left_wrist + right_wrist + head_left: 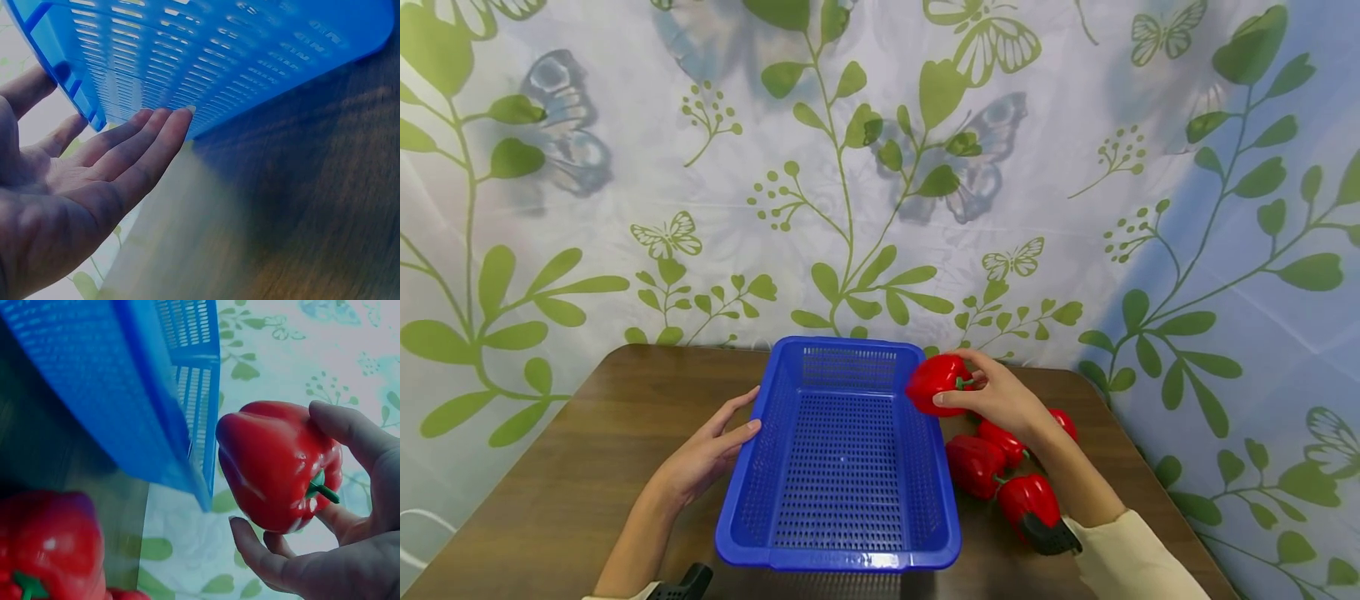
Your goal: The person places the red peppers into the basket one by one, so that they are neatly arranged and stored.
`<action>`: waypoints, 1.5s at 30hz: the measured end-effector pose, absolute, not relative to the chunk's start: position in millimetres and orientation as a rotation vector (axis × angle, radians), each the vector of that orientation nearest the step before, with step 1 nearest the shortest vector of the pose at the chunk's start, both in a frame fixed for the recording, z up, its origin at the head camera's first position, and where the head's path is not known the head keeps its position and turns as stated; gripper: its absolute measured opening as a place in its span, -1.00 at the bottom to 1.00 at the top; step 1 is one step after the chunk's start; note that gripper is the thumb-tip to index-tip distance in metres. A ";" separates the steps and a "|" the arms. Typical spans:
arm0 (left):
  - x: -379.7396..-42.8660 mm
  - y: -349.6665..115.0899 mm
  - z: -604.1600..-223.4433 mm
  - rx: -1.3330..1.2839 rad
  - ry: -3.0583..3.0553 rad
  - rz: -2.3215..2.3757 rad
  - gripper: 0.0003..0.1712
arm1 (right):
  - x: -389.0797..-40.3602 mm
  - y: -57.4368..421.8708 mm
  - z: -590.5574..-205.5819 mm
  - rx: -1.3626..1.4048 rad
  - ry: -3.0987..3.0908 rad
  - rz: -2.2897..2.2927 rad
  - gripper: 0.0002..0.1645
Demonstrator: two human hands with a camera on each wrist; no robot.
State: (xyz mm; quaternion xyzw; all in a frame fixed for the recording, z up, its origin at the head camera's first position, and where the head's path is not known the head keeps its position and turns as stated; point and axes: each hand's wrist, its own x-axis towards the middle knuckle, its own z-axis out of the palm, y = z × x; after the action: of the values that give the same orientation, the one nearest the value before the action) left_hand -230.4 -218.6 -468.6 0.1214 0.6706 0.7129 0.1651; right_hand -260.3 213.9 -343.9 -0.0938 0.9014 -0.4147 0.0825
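Observation:
A blue plastic basket [842, 560] with slotted walls and floor stands on the table, with nothing lying in it. My left hand [703, 458] touches the basket's left side; the left wrist view has its straight fingers [147, 140] against the outer wall, below the rim. My right hand [1003, 398] holds a glossy red bell pepper [934, 382] with a green stem at the basket's right rim. From the right wrist view, thumb and fingers grip this pepper [275, 465] from its stem end, off the table.
Several more red bell peppers [976, 465] lie on the wooden table [587, 417] to the right of the basket, partly beneath my right forearm. Behind the table hangs a curtain [715, 225] printed with leaves and butterflies.

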 end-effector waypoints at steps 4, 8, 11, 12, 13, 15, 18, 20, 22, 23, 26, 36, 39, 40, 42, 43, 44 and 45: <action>-229.6 -218.7 -468.6 0.344 1.916 2.026 -0.24 | -262.7 203.8 -342.8 -0.296 2.642 -1.320 -0.07; -228.7 -218.5 -468.5 0.346 1.914 2.027 -0.24 | -263.1 193.8 -340.8 -0.335 2.583 -1.416 -0.10; -228.6 -218.4 -468.4 0.347 1.915 2.029 -0.24 | -263.9 186.6 -339.5 -0.357 2.539 -1.491 -0.12; -228.6 -218.4 -468.4 0.349 1.914 2.031 -0.24 | -264.5 184.4 -339.4 -0.364 2.532 -1.505 -0.12; -228.7 -218.4 -468.5 0.349 1.911 2.032 -0.23 | -265.2 182.1 -339.1 -0.368 2.526 -1.518 -0.12; -229.0 -218.4 -468.7 0.351 1.907 2.034 -0.23 | -266.7 177.4 -338.4 -0.371 2.528 -1.531 -0.12; -229.6 -218.6 -469.1 0.354 1.902 2.039 -0.23 | -268.9 170.7 -337.1 -0.385 2.570 -1.508 -0.11; -229.9 -218.9 -469.3 0.358 1.900 2.040 -0.23 | -270.3 166.3 -336.0 -0.390 2.592 -1.498 -0.11; -230.1 -219.1 -469.5 0.362 1.898 2.040 -0.23 | -271.8 161.9 -334.9 -0.395 2.610 -1.496 -0.11; -230.2 -219.2 -469.5 0.365 1.896 2.041 -0.23 | -272.6 159.6 -334.3 -0.395 2.609 -1.507 -0.12; -230.4 -219.3 -469.7 0.366 1.891 2.043 -0.23 | -275.2 152.1 -332.3 -0.410 2.585 -1.564 -0.12; -230.5 -219.2 -471.1 0.373 1.890 2.038 -0.23 | -285.2 126.9 -332.1 -0.447 2.612 -1.603 -0.15; -230.7 -219.4 -471.4 0.378 1.876 2.046 -0.23 | -288.4 118.5 -334.2 -0.481 2.631 -1.594 -0.18; -230.7 -219.5 -471.4 0.377 1.873 2.048 -0.23 | -289.5 115.5 -334.9 -0.495 2.634 -1.596 -0.18; -230.7 -219.7 -471.4 0.374 1.877 2.049 -0.24 | -291.3 109.5 -335.7 -0.512 2.636 -1.600 -0.19; -230.7 -219.7 -471.4 0.372 1.879 2.049 -0.24 | -292.4 106.7 -336.2 -0.523 2.630 -1.608 -0.18; -230.7 -219.8 -471.4 0.370 1.882 2.048 -0.24 | -293.4 103.9 -336.4 -0.535 2.622 -1.616 -0.18; -230.7 -219.8 -471.4 0.370 1.884 2.046 -0.25 | -294.4 101.3 -336.7 -0.546 2.620 -1.618 -0.18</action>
State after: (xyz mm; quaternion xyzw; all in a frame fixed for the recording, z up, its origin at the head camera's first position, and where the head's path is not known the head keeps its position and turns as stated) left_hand -230.7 -219.8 -471.4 0.1301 0.6619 0.7190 0.1672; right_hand -294.4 101.3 -336.7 -0.1746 0.8377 -0.5174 0.0071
